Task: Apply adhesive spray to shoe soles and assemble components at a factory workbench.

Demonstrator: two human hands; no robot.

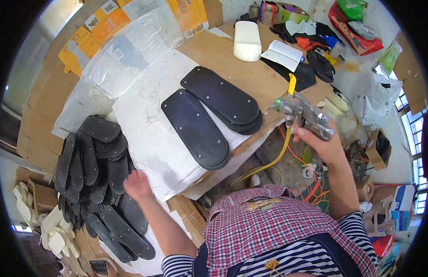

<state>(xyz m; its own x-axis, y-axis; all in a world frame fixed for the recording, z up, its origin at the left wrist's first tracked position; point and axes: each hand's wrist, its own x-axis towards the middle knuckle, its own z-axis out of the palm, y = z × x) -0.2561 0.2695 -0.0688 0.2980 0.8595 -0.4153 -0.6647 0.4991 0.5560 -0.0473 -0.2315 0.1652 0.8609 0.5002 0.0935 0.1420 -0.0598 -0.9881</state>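
My right hand (322,141) grips a metal spray gun (306,116), its nozzle end toward the table and a yellow hose below it. In front of me, flat black pads with rounded ends and small metal studs lie in two overlapping stacks: a nearer stack (195,129) and a farther stack (221,97). Both rest on a white sheet (142,134). My left hand (139,185) is beside a heap of similar black pads (91,171) at the left; its fingers are smeared, and I see nothing held in it.
At the far right of the table are a cream block (247,41), an open notebook (283,55) and dark cloth pieces. Cream pieces (57,231) lie at lower left, near another person's hand (111,270). Hoses (274,161) hang beside the table edge.
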